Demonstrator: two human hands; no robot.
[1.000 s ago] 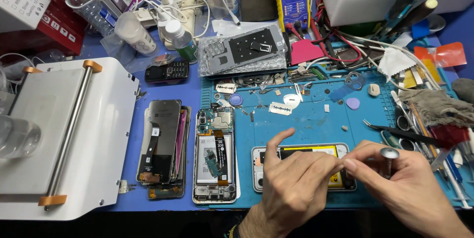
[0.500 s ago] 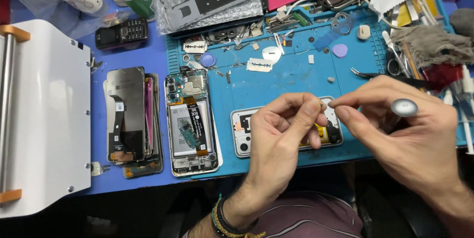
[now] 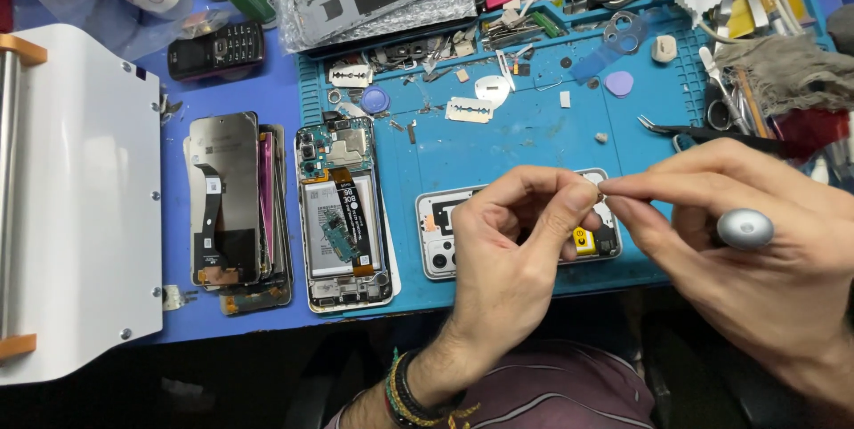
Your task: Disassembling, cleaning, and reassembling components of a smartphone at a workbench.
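Observation:
My left hand (image 3: 516, 251) hovers over an opened phone (image 3: 438, 235) lying on the blue work mat (image 3: 525, 140). Its thumb and forefinger are pinched together on something too small to make out. My right hand (image 3: 738, 224) holds a small screwdriver whose round silver cap (image 3: 745, 228) rests against my palm. The right fingertips meet the left ones just above the phone's yellow part (image 3: 584, 240). Most of the phone's right half is hidden by my hands.
Another opened phone with its battery showing (image 3: 342, 215) lies left of the first one, beside a stack of screens (image 3: 233, 206). A white machine (image 3: 80, 198) fills the left side. Tweezers (image 3: 685, 131), razor blades (image 3: 469, 109), picks and a grey rag (image 3: 783, 68) lie farther back.
The view has shifted down and left across the bench. My two hands have drawn together above the phone until their fingertips meet.

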